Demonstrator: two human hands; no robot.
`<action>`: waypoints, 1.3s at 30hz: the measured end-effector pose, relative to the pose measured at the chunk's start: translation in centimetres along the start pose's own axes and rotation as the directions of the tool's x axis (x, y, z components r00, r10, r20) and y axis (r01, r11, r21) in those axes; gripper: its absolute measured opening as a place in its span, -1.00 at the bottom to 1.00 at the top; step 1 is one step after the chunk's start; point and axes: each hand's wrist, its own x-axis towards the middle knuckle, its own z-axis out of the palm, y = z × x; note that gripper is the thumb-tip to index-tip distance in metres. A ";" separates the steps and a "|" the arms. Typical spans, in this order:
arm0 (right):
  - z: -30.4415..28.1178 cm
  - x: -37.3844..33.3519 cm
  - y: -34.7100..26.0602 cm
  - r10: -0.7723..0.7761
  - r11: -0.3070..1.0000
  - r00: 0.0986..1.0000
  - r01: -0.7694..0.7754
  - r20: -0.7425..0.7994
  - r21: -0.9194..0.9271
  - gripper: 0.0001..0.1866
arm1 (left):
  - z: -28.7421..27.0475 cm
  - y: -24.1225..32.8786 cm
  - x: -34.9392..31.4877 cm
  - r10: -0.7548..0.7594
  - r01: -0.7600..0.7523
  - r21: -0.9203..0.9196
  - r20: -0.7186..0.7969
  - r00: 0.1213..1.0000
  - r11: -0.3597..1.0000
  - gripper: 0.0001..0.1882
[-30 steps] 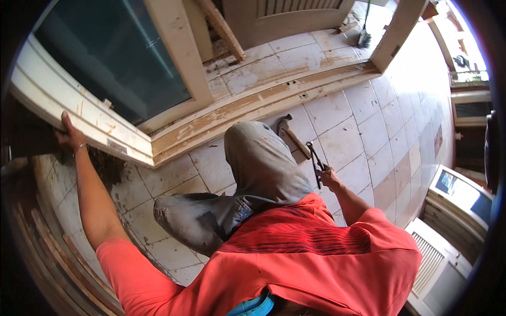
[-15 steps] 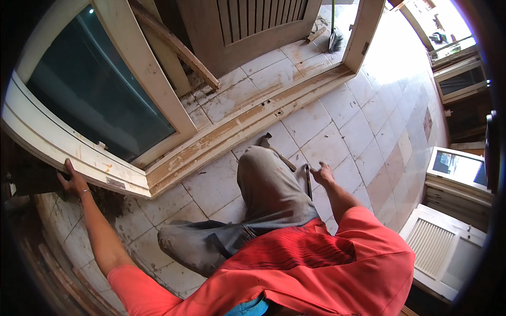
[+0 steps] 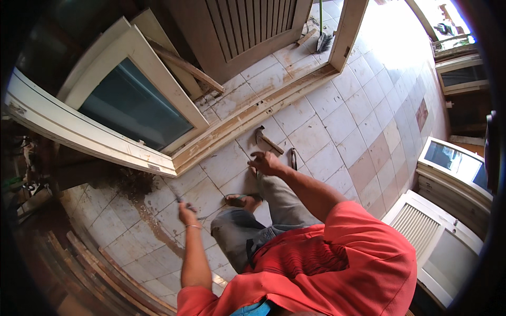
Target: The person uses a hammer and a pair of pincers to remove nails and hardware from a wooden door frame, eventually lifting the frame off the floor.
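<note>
My left hand (image 3: 188, 213) is closed around a slim dark tool (image 3: 178, 198), whose exact kind I cannot make out. It hangs above the tiles, near the lower corner of a cream wooden frame (image 3: 158, 166). With the forefinger stretched out and nothing visible in it, my right hand (image 3: 268, 163) is above my knee. Just beyond it on the floor lies a hammer (image 3: 270, 141) with a wooden handle. A narrow dark hand tool (image 3: 293, 159) lies to the hammer's right.
A glazed panel (image 3: 137, 105) leans behind the frame, beside a wooden strip (image 3: 190, 68) and a brown slatted door (image 3: 237, 37). Dirt (image 3: 132, 184) is heaped by the frame's corner. Long boards (image 3: 95, 268) lie at lower left. White shutters (image 3: 437, 242) and a broom (image 3: 322, 42) stand around.
My left hand has come off the frame and moved right, now with a slim tool in it. My right hand has shifted left, away from the narrow dark tool. My body has turned and shifted.
</note>
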 end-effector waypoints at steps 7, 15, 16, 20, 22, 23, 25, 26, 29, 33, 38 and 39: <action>-0.8 -13.4 7.4 0.346 0.936 0.931 -0.351 0.119 0.029 -0.31 | 4.6 -4.8 -18.8 -0.242 0.128 0.378 0.273 0.931 0.917 -0.67; -8.8 -25.8 21.0 0.605 0.795 0.768 -0.564 -0.211 0.224 -0.40 | 2.7 2.0 -17.3 -0.176 -0.275 0.644 0.545 0.820 0.714 -0.69; -9.6 -26.8 21.6 0.640 0.763 0.728 -0.564 -0.246 0.318 -0.40 | 2.5 3.1 -16.3 -0.180 -0.282 0.654 0.546 0.818 0.702 -0.69; -11.0 -29.9 21.5 0.660 0.733 0.669 -0.476 -0.341 0.486 -0.41 | 1.7 7.2 -13.7 -0.256 -0.099 0.755 0.339 0.905 0.648 -0.69; -11.1 -31.2 20.7 0.684 0.707 0.652 -0.484 -0.326 0.515 -0.41 | 1.8 8.3 -13.7 -0.294 -0.005 0.756 0.260 0.920 0.655 -0.68; -10.9 -31.9 20.2 0.661 0.727 0.677 -0.470 -0.324 0.501 -0.44 | 2.0 8.7 -14.0 -0.264 0.019 0.738 0.218 0.940 0.675 -0.68; -11.0 -33.1 19.6 0.628 0.756 0.712 -0.461 -0.316 0.465 -0.45 | 2.9 9.1 -14.9 -0.228 0.024 0.714 0.191 0.955 0.700 -0.68; -11.1 -33.6 19.4 0.630 0.753 0.721 -0.478 -0.288 0.452 -0.44 | 3.5 9.0 -15.6 -0.207 -0.014 0.734 0.211 0.955 0.679 -0.67; -12.3 -34.6 20.4 0.651 0.701 0.735 -0.488 -0.189 0.520 -0.39 | 6.6 8.8 -17.9 -0.216 -0.080 0.774 0.272 0.938 0.628 -0.66; -15.1 -34.5 24.9 0.661 0.669 0.729 -0.462 -0.181 0.583 -0.40 | 12.4 7.1 -22.7 -0.217 -0.194 0.803 0.370 0.903 0.564 -0.67; -21.9 -34.6 33.8 0.730 0.589 0.654 -0.452 -0.201 0.670 -0.46 | 21.3 4.8 -31.5 -0.152 -0.321 0.804 0.446 0.882 0.501 -0.66; -23.5 -35.1 35.6 0.744 0.488 0.652 -0.380 -0.147 0.786 -0.52 | 23.2 4.4 -33.2 -0.123 -0.343 0.801 0.453 0.883 0.491 -0.65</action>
